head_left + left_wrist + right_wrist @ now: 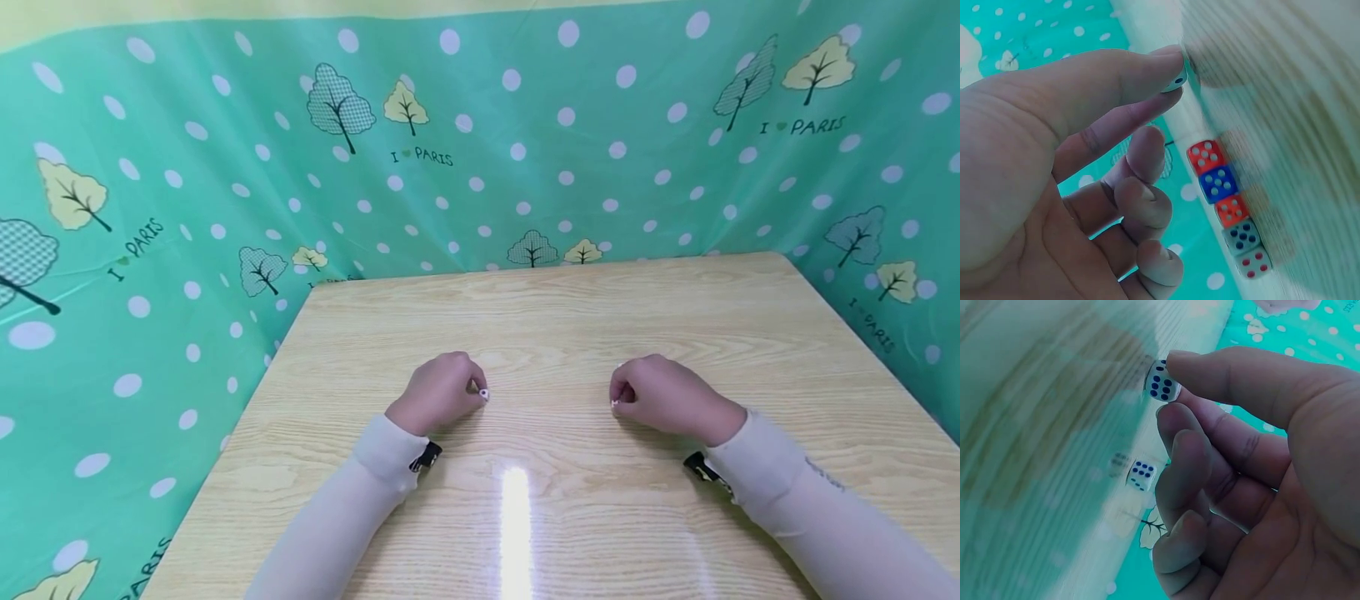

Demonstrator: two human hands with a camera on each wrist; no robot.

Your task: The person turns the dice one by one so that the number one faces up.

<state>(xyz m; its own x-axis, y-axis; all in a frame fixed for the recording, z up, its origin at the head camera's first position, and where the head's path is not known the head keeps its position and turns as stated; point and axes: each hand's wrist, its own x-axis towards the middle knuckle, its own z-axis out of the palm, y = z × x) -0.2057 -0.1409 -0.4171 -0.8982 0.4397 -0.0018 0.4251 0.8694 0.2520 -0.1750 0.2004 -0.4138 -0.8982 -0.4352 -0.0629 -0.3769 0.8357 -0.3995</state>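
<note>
My left hand (441, 390) pinches a small white die (1177, 81) between thumb and forefinger, low over the wooden table. Its other fingers are curled loosely. Beyond them, in the left wrist view, stands a row of several dice: a red die (1205, 157), a blue die (1218, 184), an orange-red die (1232, 210), a pale die with dark pips (1242, 237) and a white die with red pips (1254, 264). My right hand (667, 398) pinches a white die with dark blue pips (1162, 386). Near its fingers another white die (1142, 475) rests on the table.
The light wooden table (570, 317) carries a bright glare streak in front of me. A green dotted curtain (480, 133) with printed trees hangs behind and at both sides. Black straps (427, 456) show at both wrists below the white sleeves.
</note>
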